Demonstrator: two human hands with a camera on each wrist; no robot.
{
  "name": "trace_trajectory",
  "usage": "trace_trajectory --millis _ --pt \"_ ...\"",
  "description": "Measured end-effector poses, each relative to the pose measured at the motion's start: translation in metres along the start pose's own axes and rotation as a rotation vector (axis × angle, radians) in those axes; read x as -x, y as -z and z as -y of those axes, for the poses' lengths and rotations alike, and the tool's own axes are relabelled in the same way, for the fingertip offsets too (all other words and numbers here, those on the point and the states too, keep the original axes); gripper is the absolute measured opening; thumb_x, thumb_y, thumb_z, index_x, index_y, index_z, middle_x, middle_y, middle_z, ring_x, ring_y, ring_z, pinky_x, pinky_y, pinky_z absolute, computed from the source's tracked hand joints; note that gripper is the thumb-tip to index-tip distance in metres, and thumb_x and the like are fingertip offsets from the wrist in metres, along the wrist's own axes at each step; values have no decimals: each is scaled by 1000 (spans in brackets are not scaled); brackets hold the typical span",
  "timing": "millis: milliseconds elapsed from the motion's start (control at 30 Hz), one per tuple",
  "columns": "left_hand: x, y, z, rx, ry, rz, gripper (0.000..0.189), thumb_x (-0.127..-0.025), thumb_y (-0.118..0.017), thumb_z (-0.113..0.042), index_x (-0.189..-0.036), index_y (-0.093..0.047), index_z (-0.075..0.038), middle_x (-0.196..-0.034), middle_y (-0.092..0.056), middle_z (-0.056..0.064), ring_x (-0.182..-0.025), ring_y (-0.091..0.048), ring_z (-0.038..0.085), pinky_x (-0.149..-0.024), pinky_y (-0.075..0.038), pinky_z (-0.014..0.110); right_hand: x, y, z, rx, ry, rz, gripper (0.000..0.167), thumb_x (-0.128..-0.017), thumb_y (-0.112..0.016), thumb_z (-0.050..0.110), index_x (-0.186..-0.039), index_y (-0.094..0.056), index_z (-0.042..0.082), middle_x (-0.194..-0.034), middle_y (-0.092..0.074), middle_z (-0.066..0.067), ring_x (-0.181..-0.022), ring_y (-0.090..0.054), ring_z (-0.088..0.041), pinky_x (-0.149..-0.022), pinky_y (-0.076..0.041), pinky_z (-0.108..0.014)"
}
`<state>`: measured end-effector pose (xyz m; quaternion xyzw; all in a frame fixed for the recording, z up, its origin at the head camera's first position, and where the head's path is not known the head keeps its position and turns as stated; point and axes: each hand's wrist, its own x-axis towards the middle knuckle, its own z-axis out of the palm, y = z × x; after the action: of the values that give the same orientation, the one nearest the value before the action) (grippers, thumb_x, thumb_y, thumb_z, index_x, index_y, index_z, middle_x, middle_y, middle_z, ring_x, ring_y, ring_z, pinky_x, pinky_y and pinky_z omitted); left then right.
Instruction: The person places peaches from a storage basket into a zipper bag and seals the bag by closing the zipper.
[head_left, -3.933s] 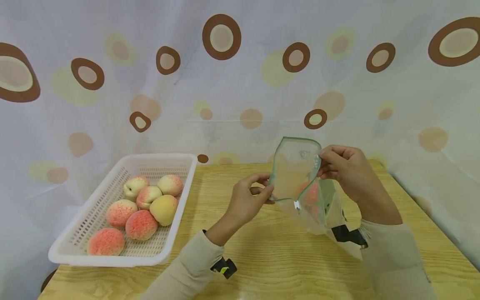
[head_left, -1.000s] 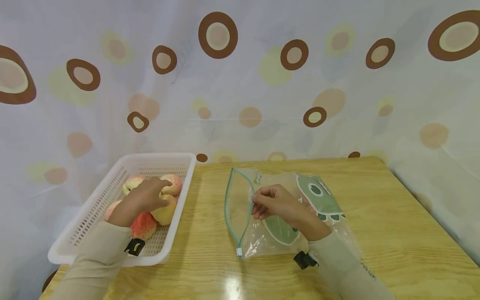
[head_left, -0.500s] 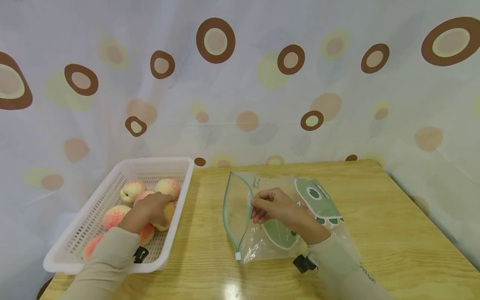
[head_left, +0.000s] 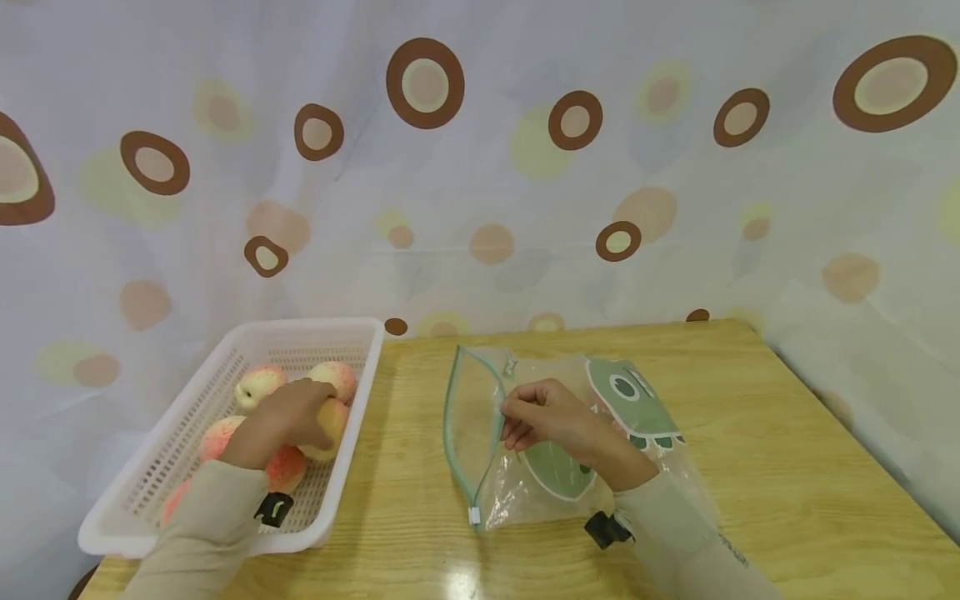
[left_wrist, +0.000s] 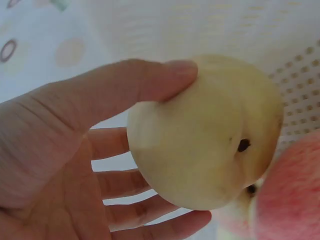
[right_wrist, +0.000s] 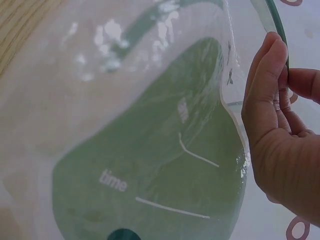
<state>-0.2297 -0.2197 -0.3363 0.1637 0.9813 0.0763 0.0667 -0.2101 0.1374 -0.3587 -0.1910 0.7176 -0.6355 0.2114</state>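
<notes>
In the head view my left hand [head_left: 283, 419] reaches into the white basket [head_left: 355, 437] and grips a yellow peach [head_left: 330, 423] at its right side. The left wrist view shows the thumb across the top of this pale peach [left_wrist: 195, 145] and the fingers curled along its far side. My right hand [head_left: 551, 423] pinches the green-trimmed mouth of a clear zip bag [head_left: 517, 492] between thumb and fingertips. The bag lies on its side, mouth gaping leftward, with a green cartoon print [right_wrist: 165, 135]. A white slider [head_left: 475, 516] sits at the mouth's near end.
Several other peaches share the basket, among them a pale one [head_left: 258, 385] and a red one [head_left: 286, 471] partly behind my left hand. Basket and bag stand on a wooden table [head_left: 405, 500]. A patterned curtain [head_left: 465, 167] hangs behind.
Earlier both hands held the bag up; it now lies on the table, with my right hand at its mouth. My left hand has moved to the basket and taken hold of the yellow peach.
</notes>
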Motion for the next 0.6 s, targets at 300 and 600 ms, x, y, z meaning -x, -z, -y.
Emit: trace_trajectory --millis 300,600 --pt "19 28 -7 12 17 -170 65 -69 -78 -26 -122 -57 6 -107 -63 23 -89 -59 36 -70 -48 49 -3 0 -1 -1 8 14 23 -99 -52 15 -89 -62 -3 -76 -67 -5 -66 -65 -14 -63 -56 -26" --pt "42 43 -36 -11 55 -265 64 -72 -77 -27 -127 -57 -1 -113 -57 22 -94 -57 40 -64 -48 51 -4 1 1 -14 13 2 23 -98 -52 14 -88 -62 -4 -75 -66 -5 -66 -65 -14 -63 -56 -26"
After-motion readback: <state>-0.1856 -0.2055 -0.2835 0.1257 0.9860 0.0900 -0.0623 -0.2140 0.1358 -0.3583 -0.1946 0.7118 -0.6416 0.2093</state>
